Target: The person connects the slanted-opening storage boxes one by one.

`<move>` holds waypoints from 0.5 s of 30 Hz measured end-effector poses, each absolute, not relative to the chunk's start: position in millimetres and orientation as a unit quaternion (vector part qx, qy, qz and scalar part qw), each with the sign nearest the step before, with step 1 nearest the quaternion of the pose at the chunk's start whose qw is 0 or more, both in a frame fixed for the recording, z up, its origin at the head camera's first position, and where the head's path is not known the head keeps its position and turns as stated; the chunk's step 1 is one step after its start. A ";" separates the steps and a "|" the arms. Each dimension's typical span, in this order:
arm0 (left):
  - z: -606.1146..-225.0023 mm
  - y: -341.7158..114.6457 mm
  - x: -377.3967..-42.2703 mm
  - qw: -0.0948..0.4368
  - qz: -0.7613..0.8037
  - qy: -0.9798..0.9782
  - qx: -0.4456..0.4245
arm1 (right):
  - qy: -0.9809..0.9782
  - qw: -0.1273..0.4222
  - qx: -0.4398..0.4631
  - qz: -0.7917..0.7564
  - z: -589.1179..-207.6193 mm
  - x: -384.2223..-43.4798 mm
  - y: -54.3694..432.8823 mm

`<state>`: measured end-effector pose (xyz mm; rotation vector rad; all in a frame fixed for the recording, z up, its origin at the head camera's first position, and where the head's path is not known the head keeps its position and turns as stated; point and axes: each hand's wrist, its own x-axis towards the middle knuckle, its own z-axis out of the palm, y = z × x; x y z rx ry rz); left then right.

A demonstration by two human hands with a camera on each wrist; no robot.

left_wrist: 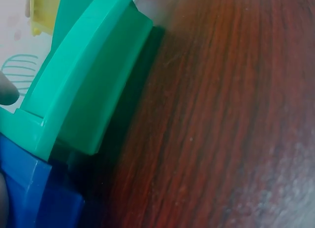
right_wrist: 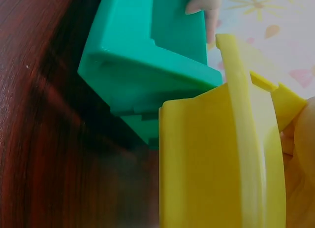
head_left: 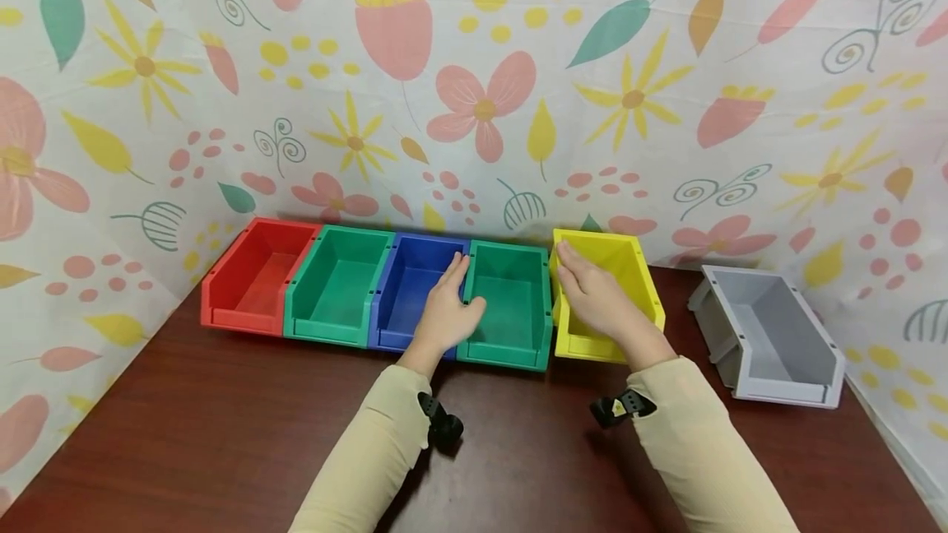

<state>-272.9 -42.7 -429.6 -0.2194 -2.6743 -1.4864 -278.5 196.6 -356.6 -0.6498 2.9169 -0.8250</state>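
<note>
In the head view my left hand (head_left: 447, 312) lies over the seam between the blue bin (head_left: 401, 294) and the green bin (head_left: 507, 354) to its right. Its fingers are straight, and its thumb sticks out over the green bin. My right hand (head_left: 598, 293) reaches into the yellow bin (head_left: 592, 348), straight fingers along its left wall. The yellow bin stands slightly angled beside the green one, a narrow gap at the back. From the right wrist, the front corner of the yellow bin (right_wrist: 202, 159) overlaps the green bin's side (right_wrist: 147, 85); part of the right hand is hidden behind yellow plastic.
A red bin (head_left: 244, 319) and another green bin (head_left: 326, 331) continue the row at the left. Apart at the right stands a grey bin (head_left: 785, 389), turned at an angle. All rest on a dark brown table (head_left: 518, 451), backed by a flower-patterned cloth (head_left: 474, 23).
</note>
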 end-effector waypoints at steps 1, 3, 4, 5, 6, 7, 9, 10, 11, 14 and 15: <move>-429.9 -42.2 -272.7 0.038 -0.485 -0.871 -0.069 | 0.941 0.021 -0.211 -0.266 -356.0 -278.4 196.4; -430.6 -41.6 -272.2 0.039 -0.485 -0.871 -0.067 | 0.941 0.024 -0.211 -0.263 -355.1 -278.1 196.3; -430.7 -41.4 -272.0 0.038 -0.486 -0.871 -0.065 | 0.942 0.027 -0.211 -0.261 -354.8 -278.0 196.2; -431.1 -41.1 -271.7 0.037 -0.487 -0.870 -0.065 | 0.942 0.030 -0.210 -0.259 -354.4 -277.8 196.0; -431.3 -40.8 -271.4 0.035 -0.487 -0.871 -0.065 | 0.944 0.033 -0.209 -0.255 -354.0 -277.5 195.9; -431.5 -40.4 -270.9 0.032 -0.487 -0.870 -0.065 | 0.945 0.037 -0.208 -0.251 -353.7 -277.3 195.9; -431.9 -39.6 -270.1 0.029 -0.489 -0.870 -0.065 | 0.947 0.042 -0.207 -0.241 -353.2 -277.1 196.3; -431.9 -39.3 -269.9 0.028 -0.489 -0.869 -0.065 | 0.948 0.043 -0.207 -0.237 -353.0 -277.4 196.5; -431.9 -39.2 -270.0 0.030 -0.489 -0.869 -0.066 | 0.949 0.044 -0.207 -0.234 -352.6 -277.7 196.3; -430.5 -40.4 -270.6 0.036 -0.487 -0.870 -0.063 | 0.949 0.042 -0.210 -0.231 -351.4 -279.4 194.9; -430.2 -41.1 -271.0 0.037 -0.486 -0.871 -0.063 | 0.950 0.042 -0.210 -0.229 -350.9 -280.1 193.9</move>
